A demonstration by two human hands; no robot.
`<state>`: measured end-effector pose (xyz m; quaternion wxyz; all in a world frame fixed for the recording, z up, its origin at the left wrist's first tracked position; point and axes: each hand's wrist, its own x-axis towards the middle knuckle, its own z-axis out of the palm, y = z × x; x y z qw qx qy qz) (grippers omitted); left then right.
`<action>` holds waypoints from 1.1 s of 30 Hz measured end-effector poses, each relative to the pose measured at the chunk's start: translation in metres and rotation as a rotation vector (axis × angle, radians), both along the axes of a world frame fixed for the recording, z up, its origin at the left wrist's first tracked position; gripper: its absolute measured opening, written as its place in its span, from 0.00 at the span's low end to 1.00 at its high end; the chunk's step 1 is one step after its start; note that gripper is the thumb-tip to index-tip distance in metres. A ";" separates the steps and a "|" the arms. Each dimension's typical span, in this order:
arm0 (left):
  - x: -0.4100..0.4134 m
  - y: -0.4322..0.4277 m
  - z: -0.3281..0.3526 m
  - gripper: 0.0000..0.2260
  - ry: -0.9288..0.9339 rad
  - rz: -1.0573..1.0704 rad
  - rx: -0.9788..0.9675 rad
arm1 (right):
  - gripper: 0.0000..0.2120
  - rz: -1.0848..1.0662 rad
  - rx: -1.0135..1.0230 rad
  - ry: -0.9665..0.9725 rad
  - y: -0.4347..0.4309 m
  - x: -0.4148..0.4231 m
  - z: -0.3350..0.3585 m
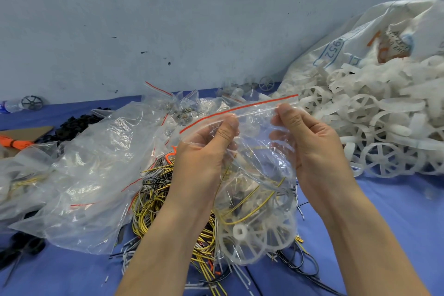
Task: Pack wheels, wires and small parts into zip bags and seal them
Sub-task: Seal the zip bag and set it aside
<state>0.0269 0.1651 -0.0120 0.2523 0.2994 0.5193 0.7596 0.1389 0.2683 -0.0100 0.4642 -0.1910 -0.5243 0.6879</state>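
Held up over middle of bench (396, 211): clear zip bag (254, 175), red-striped zip strip (237, 110) along top, slanting up to the right. Inside, at bottom: white spoked wheel (249, 235), yellow and pale wires (249, 204), prob. some small parts too, hard to tell through crinkled plastic.

Left hand (206, 151) pinching the strip near mid-length, thumb and forefinger closed on it, other fingers curled behind the bag. Right hand (310, 142) pinching the strip further right, fingertips tight on the plastic. Both grips closed on the bag top, nothing else held. Looks like sealing stage; can't tell how much of the zip is already pressed shut.

Below the bag, loose wire heap (168, 199) spread toward near edge. Left of it, stack of empty clear bags (91, 170). Toward far right corner, big white sack (360, 38) spilling more white wheels (382, 161). Black parts (72, 125) and orange bundle (14, 143) by left edge.

Risks from here:
- Strip misaligned btwn the two pinches → zip closes partway, gap left, parts leak out.
- Wire end poking up into the track → seal blocked or pops open.
- Wheel weight at bottom pulling on thin plastic → bag slips from pinch, contents dump into wire heap.
- Trapped air → puffy bag, seal strains open later.
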 end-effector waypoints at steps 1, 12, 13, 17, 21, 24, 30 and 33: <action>0.000 0.000 0.000 0.11 0.002 -0.004 0.001 | 0.09 0.011 0.010 -0.010 0.000 0.001 0.000; 0.001 -0.002 0.000 0.13 0.054 -0.002 -0.028 | 0.09 -0.032 0.038 0.007 -0.002 -0.001 0.000; 0.000 -0.002 0.000 0.13 0.056 -0.003 -0.027 | 0.09 -0.010 0.028 0.008 -0.003 -0.001 0.001; 0.001 -0.002 -0.001 0.12 0.030 -0.007 -0.020 | 0.09 0.083 0.015 -0.020 -0.005 0.000 0.004; 0.001 -0.001 -0.001 0.10 0.038 -0.014 -0.014 | 0.08 0.084 0.026 -0.003 -0.008 -0.001 0.002; 0.002 -0.001 -0.001 0.09 0.039 -0.019 -0.003 | 0.07 0.045 0.044 -0.017 -0.008 -0.001 0.000; 0.004 -0.001 0.001 0.11 0.027 -0.009 -0.003 | 0.08 0.050 0.054 -0.007 -0.007 -0.002 -0.001; 0.005 -0.001 0.002 0.12 0.017 -0.003 -0.004 | 0.08 0.118 0.033 -0.013 -0.008 -0.002 0.000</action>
